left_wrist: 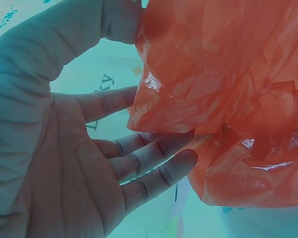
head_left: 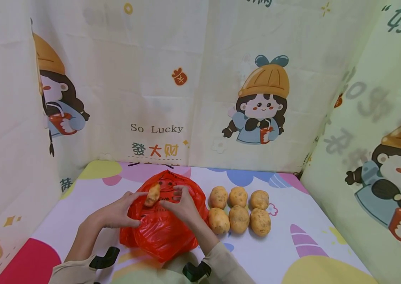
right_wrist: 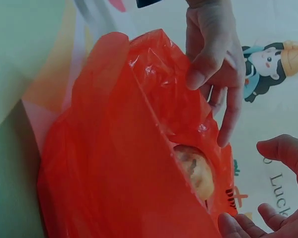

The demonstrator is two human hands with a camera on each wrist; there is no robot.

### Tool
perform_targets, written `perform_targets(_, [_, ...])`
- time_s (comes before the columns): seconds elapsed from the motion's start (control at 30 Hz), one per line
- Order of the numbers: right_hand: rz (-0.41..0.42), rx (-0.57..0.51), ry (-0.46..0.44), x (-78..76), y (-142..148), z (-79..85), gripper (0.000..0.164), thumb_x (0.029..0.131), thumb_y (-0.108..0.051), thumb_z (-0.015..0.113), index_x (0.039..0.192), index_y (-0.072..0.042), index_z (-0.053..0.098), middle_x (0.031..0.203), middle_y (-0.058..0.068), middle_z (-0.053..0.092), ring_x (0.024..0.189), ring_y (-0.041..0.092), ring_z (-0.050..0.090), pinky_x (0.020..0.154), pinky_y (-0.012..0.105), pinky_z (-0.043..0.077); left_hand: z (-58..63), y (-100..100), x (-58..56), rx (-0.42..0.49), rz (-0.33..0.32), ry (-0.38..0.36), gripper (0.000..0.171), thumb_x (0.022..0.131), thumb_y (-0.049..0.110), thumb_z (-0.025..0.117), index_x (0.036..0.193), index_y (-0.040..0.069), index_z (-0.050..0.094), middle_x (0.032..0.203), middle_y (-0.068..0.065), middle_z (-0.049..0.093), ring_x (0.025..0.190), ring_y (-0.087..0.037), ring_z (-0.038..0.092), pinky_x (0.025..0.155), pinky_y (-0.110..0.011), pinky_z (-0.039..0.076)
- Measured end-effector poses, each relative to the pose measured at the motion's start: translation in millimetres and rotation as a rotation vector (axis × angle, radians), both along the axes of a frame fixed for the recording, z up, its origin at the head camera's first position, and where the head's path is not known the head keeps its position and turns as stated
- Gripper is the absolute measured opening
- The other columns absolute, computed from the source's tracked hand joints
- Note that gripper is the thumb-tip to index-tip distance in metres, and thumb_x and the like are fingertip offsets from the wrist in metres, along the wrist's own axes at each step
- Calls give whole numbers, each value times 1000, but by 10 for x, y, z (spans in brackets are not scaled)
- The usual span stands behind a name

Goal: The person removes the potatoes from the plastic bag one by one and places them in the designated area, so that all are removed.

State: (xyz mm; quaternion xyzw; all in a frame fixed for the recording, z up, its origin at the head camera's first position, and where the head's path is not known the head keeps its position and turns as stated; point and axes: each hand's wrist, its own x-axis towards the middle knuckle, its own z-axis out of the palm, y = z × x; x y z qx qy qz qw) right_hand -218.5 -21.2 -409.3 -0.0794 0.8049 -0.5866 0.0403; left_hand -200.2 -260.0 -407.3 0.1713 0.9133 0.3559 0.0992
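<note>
A crumpled red plastic bag [head_left: 166, 232] lies on the table with its mouth gaping. In the mouth sits an elongated yellow-brown potato [head_left: 152, 195], partly behind the bag's edge in the right wrist view. My left hand [head_left: 118, 212] is at the bag's left side, thumb and fingers spread apart. In the left wrist view, that hand's fingertips [left_wrist: 181, 141] are right at the red plastic. Over the bag's right part is my right hand [head_left: 183, 206], fingers spread and holding nothing. The bag hides its other contents.
To the right of the bag, several round potatoes [head_left: 238, 219] sit in two rows, the nearest ones close beside the plastic. A printed cloth [head_left: 204, 98] hangs behind the table and along both sides. The tabletop [head_left: 285, 252] carries a colourful pattern.
</note>
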Motion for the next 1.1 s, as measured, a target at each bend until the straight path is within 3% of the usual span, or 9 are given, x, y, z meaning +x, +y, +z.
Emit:
perform_targets(0.33, [-23,17,-117,-127,-89,-30,65,85,-29,83,137,-10,49,136,16,57,115,28,57,93,45,57,-13,2,-7,14,-15,6,93,74,19,87,152,7,40,129,-18,46,116,-34,52,81,-49,62])
perform_targets(0.57, [-24,28,-121,-193,-143,-67,65,86,-28,83,136,-7,49,132,15,58,115,29,57,97,47,55,-21,-6,1,18,-15,5,94,74,19,88,153,8,39,127,-17,46,117,-34,52,80,-48,62])
perform_targets(0.83, [-18,-7,-192,-277,-214,-104,65,86,-27,82,138,-5,48,117,11,61,102,24,59,94,46,57,-17,0,19,21,-14,7,94,74,19,87,153,8,39,129,-18,46,116,-33,52,81,-49,62])
perform_targets(1.1, [-38,20,-206,-359,-273,-112,65,85,-29,83,135,-6,49,110,8,59,101,24,56,93,45,56,-5,21,29,15,-19,18,93,74,19,87,153,8,39,128,-17,46,116,-33,52,81,-49,62])
